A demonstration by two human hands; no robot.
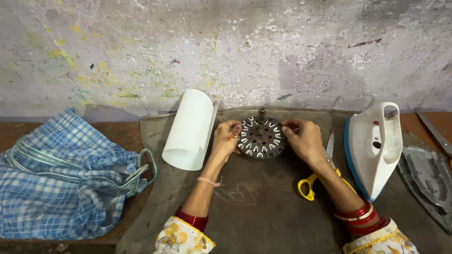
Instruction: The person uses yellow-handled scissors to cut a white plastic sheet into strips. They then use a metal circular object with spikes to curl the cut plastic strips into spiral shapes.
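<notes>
A round slotted motor core (261,137) with a short shaft stands near the far edge of the dark mat (249,211), held between both hands: the left hand (226,138) grips its left rim with curled fingers, the right hand (302,138) pinches its right rim. A white paper roll (190,129) lies just left, yellow-handled scissors (315,176) under the right wrist, and a white-and-blue iron (373,147) upended beside a loose soleplate (429,182). A blue checked bag (57,180) fills the left end. Behind rises a paint-stained wall (223,47).
</notes>
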